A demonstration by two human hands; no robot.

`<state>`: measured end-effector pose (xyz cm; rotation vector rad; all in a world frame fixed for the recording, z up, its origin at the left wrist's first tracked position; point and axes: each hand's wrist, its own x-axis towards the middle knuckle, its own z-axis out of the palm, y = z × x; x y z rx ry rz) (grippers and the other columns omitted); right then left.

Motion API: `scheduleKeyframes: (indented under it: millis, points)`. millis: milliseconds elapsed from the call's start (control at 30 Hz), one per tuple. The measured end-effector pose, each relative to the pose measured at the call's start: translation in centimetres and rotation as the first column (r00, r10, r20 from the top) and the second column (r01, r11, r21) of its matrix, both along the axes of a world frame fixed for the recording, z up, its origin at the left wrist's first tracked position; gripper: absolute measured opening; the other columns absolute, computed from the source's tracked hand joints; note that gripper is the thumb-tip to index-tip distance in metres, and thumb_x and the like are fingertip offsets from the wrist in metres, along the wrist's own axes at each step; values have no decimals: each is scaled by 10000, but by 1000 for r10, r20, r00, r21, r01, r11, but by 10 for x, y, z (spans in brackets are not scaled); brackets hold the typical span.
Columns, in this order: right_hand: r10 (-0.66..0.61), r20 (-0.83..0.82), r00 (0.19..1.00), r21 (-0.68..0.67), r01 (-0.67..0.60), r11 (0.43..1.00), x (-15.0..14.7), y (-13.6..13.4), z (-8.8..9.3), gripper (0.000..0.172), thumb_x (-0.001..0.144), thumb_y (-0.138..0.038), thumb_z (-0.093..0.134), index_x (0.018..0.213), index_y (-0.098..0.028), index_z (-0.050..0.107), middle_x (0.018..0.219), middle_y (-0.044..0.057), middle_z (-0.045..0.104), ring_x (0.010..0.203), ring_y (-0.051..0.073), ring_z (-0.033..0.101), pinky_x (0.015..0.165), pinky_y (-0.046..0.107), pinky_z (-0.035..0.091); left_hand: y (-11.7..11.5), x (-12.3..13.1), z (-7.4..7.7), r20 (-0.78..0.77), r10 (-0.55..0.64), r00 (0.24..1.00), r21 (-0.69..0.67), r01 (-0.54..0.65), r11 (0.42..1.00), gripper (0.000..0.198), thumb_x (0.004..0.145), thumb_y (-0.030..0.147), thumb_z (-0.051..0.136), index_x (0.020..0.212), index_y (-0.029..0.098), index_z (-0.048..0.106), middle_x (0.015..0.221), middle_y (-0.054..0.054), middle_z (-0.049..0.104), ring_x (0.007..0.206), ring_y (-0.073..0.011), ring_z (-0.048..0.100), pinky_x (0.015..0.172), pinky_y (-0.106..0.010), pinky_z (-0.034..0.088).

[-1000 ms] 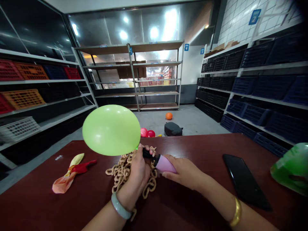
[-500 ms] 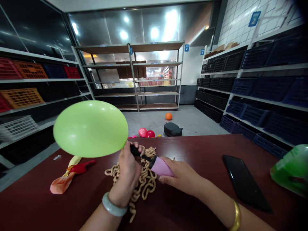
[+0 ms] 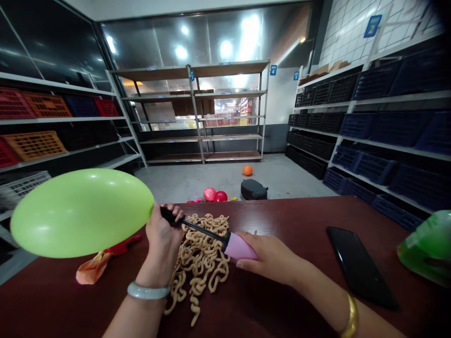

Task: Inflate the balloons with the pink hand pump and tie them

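1. Head view, far left: shelves (image 3: 52,122) hold red, orange and white crates (image 3: 33,143).
2. A green balloon (image 3: 82,212), inflated and long, hangs in the air above the left end of the table (image 3: 282,220), its neck pointing right.
3. Under the balloon, flat balloons (image 3: 95,267) in orange, red and yellow lie on the table.
4. The left hand (image 3: 162,234), with a pale bangle (image 3: 148,292) on the wrist, is closed around the balloon's neck and the black tip of the pump (image 3: 225,241); the neck itself is hidden in the fist.
5. A tan chain (image 3: 200,258) lies heaped on the table, just under and between the two hands.
6. The pump's black rod is drawn out and slants from the left hand down to the pink barrel.
7. The right hand (image 3: 271,256), with a gold bangle (image 3: 350,315) on the wrist, is wrapped around the barrel; only the barrel's front end shows.
8. Beyond the table, red and pink balloons (image 3: 213,194), an orange ball (image 3: 247,170) and a dark bag (image 3: 253,189) lie on the floor.
9. A black phone (image 3: 359,265) lies flat on the table, well right of the right hand.
10. A green plastic bag (image 3: 428,246) sits at the right edge, with dark crates on the shelves behind it.
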<state>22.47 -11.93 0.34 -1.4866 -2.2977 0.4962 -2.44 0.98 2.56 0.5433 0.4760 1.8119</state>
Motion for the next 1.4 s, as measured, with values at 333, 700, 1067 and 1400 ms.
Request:
scheduleKeyframes:
  millis: [333,700,1067,1400]
  points:
    - [-38,68,997,-2,38,999,4,2,1,603,850,-560,548,1374,-283,444,1128,72,688,976,292,643,766,333,426,-8,16,-7,-15,-22,1000,26,22,999,199,932,281,487,763,179,460,622,20,430,484,-94,407,419,-190,322]
    - [-65,-2,998,3,65,998,0,4,-3,608,862,-554,538,1390,-278,415,1193,79,665,1030,295,633,804,337,433,-48,80,-31,-82,-202,976,-50,198,979,247,822,331,660,754,186,472,647,13,481,551,-120,476,510,-234,420]
    - [-64,-72,995,-8,64,998,-10,5,-3,635,855,-560,548,1410,-294,391,1249,67,637,1062,305,622,842,379,454,-55,82,-25,-104,-226,969,-32,224,974,242,832,345,646,763,191,472,652,16,472,534,-119,461,487,-240,405]
    - [8,-90,996,-41,-12,999,-9,0,-6,653,834,-586,570,1403,-307,413,1268,53,631,1085,296,612,863,360,450,-15,16,1,-34,-90,995,0,90,996,192,916,296,495,762,195,440,600,31,418,443,-97,383,382,-196,294]
